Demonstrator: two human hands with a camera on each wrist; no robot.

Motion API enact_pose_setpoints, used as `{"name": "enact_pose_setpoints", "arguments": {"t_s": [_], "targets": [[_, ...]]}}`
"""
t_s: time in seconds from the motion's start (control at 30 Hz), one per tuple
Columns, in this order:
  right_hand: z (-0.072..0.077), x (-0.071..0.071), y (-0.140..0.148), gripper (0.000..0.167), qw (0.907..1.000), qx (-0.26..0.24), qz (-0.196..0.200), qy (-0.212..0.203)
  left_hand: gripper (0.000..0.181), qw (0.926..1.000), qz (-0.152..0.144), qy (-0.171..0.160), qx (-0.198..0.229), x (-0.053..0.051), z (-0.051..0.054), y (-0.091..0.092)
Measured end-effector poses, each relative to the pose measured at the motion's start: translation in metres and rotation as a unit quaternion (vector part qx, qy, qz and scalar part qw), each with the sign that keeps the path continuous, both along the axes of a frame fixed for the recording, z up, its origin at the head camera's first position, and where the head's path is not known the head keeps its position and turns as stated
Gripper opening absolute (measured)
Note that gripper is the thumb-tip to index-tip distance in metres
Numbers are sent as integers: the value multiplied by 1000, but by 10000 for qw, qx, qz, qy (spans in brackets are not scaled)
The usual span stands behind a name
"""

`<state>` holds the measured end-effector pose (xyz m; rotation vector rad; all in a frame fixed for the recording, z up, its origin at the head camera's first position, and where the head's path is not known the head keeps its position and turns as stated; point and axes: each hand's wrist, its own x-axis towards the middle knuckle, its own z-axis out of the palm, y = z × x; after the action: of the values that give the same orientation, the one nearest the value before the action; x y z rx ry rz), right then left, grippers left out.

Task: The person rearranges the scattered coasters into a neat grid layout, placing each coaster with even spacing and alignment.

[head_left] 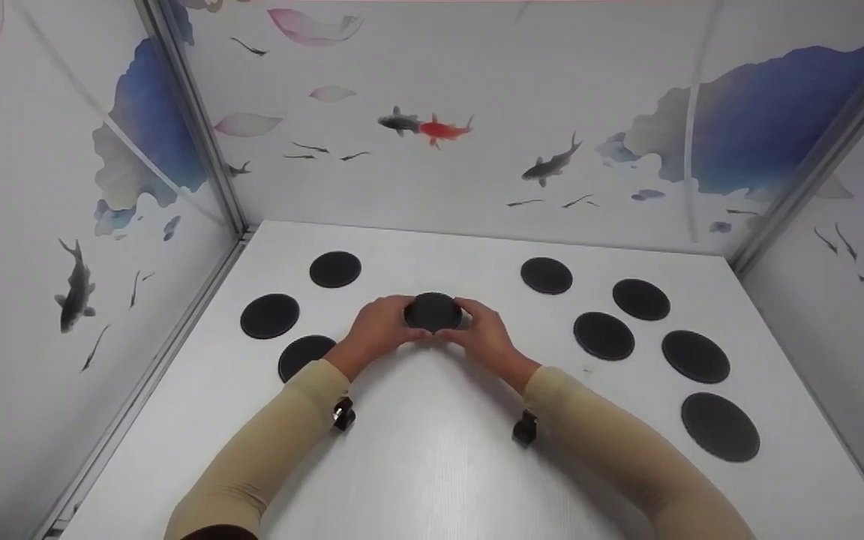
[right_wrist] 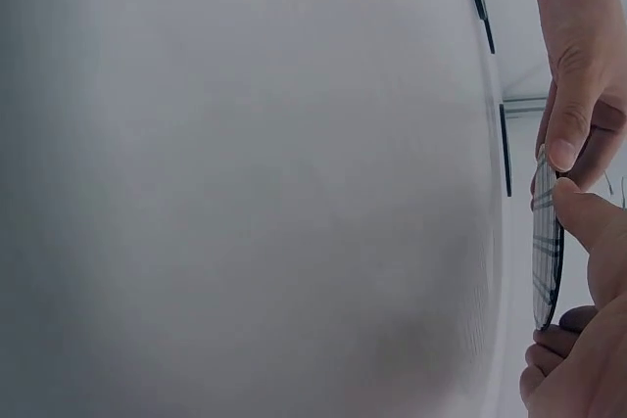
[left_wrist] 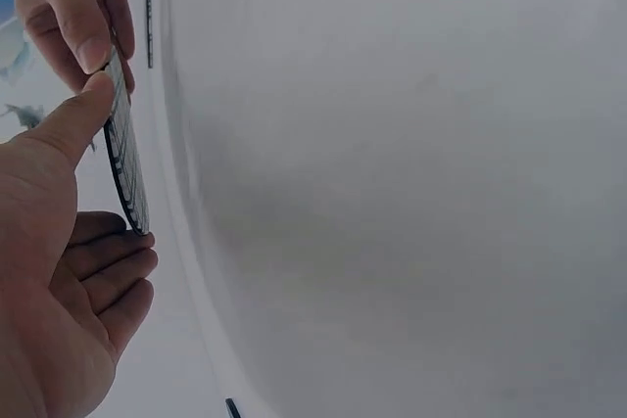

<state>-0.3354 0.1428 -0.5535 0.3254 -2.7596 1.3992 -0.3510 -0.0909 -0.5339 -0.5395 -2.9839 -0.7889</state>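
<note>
Black round disc (head_left: 433,312): checked underside, centre of head view
Left hand (head_left: 381,328): pinches its left edge
Right hand (head_left: 487,331): pinches its right edge
White table (head_left: 432,465): similar discs (head_left: 604,336), frame left and right

High on the near side of a black disc (head_left: 433,312), the head camera looks forward and down over the table (head_left: 432,465) toward a printed wall (head_left: 627,45). Low and closer to the disc, the left wrist camera (head_left: 343,415) and right wrist camera (head_left: 525,430) catch its underside, frames turned sideways; all views share disc, left hand (head_left: 383,324) and right hand (head_left: 487,330).
</note>
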Motion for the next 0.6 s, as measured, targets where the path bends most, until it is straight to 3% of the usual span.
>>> {"name": "enact_pose_setpoints", "arguments": {"t_s": [0.4, 0.6], "targets": [[0, -4, -1, 85, 9993, 75, 64, -374, 65, 9999, -77, -130, 74, -5, -5, 4], [0, -6, -2, 82, 9991, 233, 102, -341, 64, 9998, -132, -145, 17, -9, -9, 5]]}}
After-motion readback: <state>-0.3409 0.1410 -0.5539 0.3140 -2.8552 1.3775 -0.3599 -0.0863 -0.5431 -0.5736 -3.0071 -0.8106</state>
